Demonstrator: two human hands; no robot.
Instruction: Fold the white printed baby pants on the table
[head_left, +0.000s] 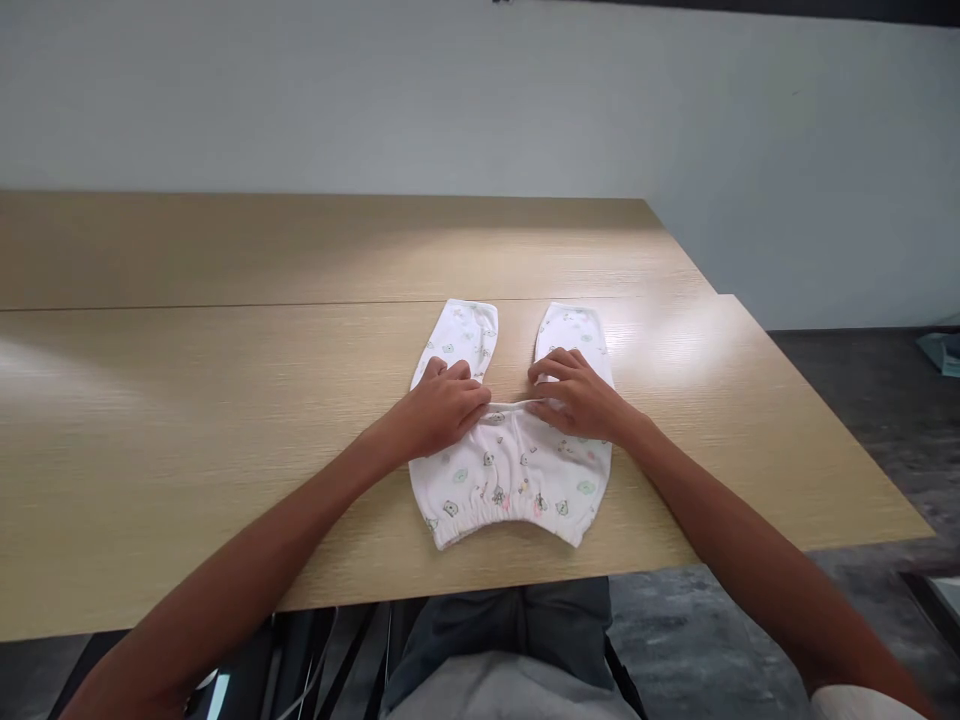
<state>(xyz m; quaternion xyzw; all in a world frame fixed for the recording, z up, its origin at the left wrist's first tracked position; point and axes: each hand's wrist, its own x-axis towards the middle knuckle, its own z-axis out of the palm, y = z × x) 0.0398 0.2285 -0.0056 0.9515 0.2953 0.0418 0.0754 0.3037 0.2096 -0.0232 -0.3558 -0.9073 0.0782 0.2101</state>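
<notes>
A small pair of white baby pants (510, 470) with tiny animal prints lies flat on the wooden table (187, 400), waistband toward me and both legs pointing away. My left hand (442, 408) rests on the left leg near the crotch, fingers curled and pressing down on the fabric. On the right leg lies my right hand (576, 392), its fingers bent and pressed onto the cloth at the same height. A fold or seam line runs between the two hands.
The table's right edge (825, 400) runs close to the pants, with dark floor beyond it. A pale wall stands behind the table. A seam splits the tabletop just past the pant legs.
</notes>
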